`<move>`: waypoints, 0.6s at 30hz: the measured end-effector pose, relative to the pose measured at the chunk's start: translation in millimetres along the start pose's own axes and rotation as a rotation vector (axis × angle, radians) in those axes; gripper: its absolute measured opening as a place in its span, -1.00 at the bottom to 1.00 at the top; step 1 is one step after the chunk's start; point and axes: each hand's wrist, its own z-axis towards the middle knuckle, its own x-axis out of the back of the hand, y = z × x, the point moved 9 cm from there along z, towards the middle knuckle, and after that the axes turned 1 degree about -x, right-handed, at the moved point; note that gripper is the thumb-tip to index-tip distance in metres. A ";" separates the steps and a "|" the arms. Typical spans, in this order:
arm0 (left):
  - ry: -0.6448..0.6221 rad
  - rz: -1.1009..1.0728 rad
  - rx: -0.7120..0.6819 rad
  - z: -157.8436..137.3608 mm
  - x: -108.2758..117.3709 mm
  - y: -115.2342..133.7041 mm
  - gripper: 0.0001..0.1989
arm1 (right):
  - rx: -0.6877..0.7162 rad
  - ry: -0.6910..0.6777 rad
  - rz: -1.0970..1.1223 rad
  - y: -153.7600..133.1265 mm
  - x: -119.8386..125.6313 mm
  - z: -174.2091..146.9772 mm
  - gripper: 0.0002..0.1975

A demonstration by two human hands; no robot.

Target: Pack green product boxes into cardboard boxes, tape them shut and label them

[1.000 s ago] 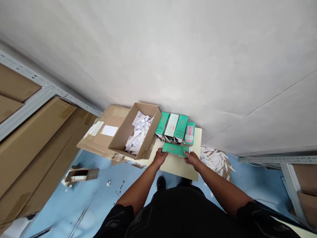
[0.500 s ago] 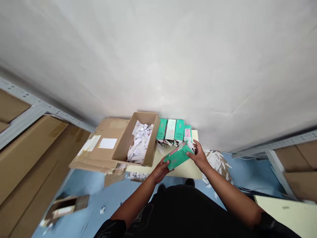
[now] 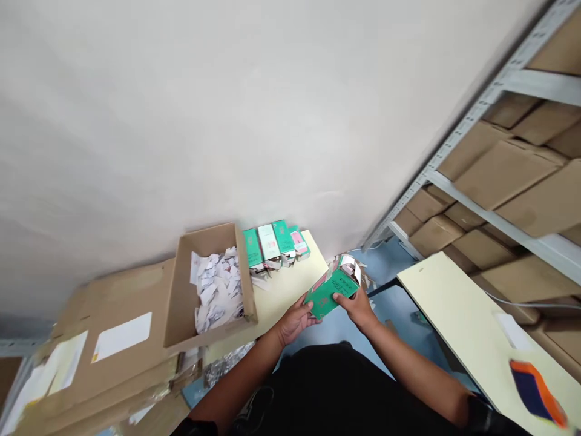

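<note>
Between both hands I hold a green carton [image 3: 333,289] with a pink side panel, tilted, its torn end pointing up and to the right. My left hand [image 3: 297,319] grips the lower left end, fingers under it and thumb against it. My right hand [image 3: 358,306] holds the right end with the thumb across the front face; some of its fingers are hidden behind the carton. Left of it, an open cardboard box [image 3: 249,284] contains a heap of torn white paper [image 3: 220,287]. Several similar cartons [image 3: 284,237], green and white, stand in a row by the wall with ragged front ends.
Flattened cardboard [image 3: 118,297] lies at the left on the pale table [image 3: 290,275]. At right stands another pale table [image 3: 454,290] bearing a dark blue and orange item [image 3: 538,393]. Behind it, a metal shelf [image 3: 490,206] is stacked with brown boxes. Paper scraps lie on the floor beyond the carton.
My view has turned to the right, bringing the shelf and second table into sight. Both hands still hold the carton, which has swung right, away from the row and past the table's edge.
</note>
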 end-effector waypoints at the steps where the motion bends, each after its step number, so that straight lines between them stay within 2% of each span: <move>1: -0.016 0.016 0.023 3.4 -8.8 -4.9 -0.36 | 0.008 0.046 0.007 -1.1 14.6 -5.5 -0.41; 4: -0.080 0.064 0.088 14.3 -38.8 -18.6 -0.42 | 0.018 0.154 0.048 -1.8 57.2 -25.1 -0.49; 9: -0.135 0.124 0.215 40.7 -90.8 -54.7 -0.48 | 0.037 0.287 0.062 3.8 135.9 -63.2 -0.48; 12: -0.143 0.153 0.293 61.8 -129.9 -91.4 -0.47 | 0.041 0.350 0.043 9.5 193.5 -89.7 -0.43; 18: -0.194 0.280 0.465 101.9 -222.3 -182.3 -0.46 | 0.039 0.479 0.109 25.0 319.3 -143.3 -0.39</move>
